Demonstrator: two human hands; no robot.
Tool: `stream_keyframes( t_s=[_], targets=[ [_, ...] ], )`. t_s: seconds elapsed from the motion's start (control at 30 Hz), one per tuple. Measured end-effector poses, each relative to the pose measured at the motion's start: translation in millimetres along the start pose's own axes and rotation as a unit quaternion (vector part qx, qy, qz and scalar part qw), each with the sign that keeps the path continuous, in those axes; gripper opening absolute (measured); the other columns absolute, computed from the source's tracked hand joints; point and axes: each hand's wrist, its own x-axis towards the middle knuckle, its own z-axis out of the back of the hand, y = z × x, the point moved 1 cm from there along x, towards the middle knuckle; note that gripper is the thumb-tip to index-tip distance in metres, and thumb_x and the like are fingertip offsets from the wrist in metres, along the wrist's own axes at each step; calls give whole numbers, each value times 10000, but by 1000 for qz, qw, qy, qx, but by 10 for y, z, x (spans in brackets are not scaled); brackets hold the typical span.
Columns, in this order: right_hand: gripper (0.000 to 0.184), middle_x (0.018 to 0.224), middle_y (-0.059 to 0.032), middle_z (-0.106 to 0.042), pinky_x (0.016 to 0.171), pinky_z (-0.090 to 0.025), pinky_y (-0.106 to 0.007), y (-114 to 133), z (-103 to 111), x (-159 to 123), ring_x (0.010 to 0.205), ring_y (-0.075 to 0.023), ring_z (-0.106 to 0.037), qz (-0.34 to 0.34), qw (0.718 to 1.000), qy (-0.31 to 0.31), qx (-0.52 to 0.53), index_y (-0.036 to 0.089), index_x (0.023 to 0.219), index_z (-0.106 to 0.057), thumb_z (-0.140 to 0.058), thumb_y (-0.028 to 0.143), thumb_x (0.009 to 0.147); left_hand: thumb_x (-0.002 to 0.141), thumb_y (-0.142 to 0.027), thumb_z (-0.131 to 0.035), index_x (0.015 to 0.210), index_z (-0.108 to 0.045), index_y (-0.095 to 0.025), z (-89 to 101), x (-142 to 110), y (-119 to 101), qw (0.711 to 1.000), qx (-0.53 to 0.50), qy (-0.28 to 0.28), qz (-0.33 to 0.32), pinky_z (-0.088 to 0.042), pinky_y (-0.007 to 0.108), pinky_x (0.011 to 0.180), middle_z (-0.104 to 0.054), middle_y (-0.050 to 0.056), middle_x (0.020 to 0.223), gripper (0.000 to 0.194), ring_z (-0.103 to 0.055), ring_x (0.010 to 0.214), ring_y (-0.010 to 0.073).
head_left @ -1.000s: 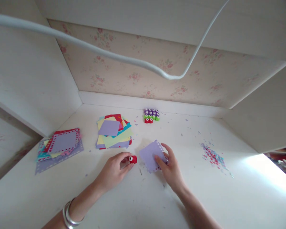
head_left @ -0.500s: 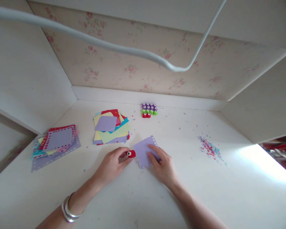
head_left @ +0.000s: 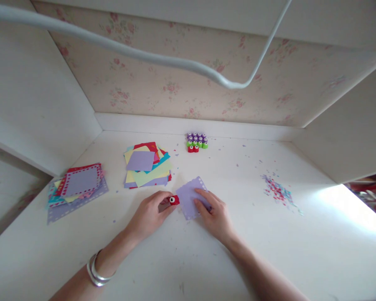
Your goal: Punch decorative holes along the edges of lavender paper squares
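My left hand (head_left: 153,210) grips a small red craft punch (head_left: 174,200) with a white and black button on top, between thumb and fingers. The punch sits at the left edge of a purple paper square (head_left: 188,197). Punched holes run along some of the paper's edges. My right hand (head_left: 214,214) holds the paper's right side, thumb and index finger lying on top; the other fingers are partly hidden. Several more craft punches (head_left: 196,141) in purple, green and red stand in rows at the back of the white table.
A pile of coloured paper sheets (head_left: 148,177) lies left of centre. Farther left is a stack of paper with punched borders (head_left: 81,182). Loose paper bits (head_left: 278,191) are heaped at the right, with others scattered about. A white cable (head_left: 163,59) hangs across the top.
The view has shifted slightly. My left hand still holds the red craft punch at the paper's left edge, and my right hand keeps its place on the paper.
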Motion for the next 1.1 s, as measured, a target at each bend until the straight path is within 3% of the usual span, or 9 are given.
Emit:
stream_keyframes(
  t_s=[0.3,0.47,0.7,1.1],
  targets=[
    [280,1044,-73,-685,586,-511,-219,0,22,6,793,-153,-647,9,1000,-13,-4,230,1168,-644,-531,305,922,877,-288,-631,1064,-608,-229,-10,2,21,1000,-3,-3,-12,-536,274,830,-682,9,1009,197,-655,887,148],
    [274,1034,-74,-685,705,-538,-249,5,17,-7,841,-163,-650,42,999,-17,-16,229,1171,-639,-521,285,930,883,-302,-627,1060,-605,-230,-7,-5,26,1000,-1,0,-12,-535,277,829,-676,10,1012,193,-651,886,146],
    [288,1033,-81,-683,692,-560,-256,-9,-3,-12,811,-164,-659,43,999,-9,-16,231,1186,-638,-509,291,935,882,-272,-627,1061,-603,-227,-16,-4,39,1000,-9,3,-11,-532,258,821,-667,7,1014,186,-645,877,135],
    [270,1078,-75,-682,799,-557,-297,24,-9,-23,919,-183,-658,59,998,8,-2,236,1177,-630,-519,268,934,883,-311,-632,1066,-616,-226,-22,0,31,1000,10,-2,-27,-532,269,827,-672,12,1013,202,-648,884,141]
  ],
)
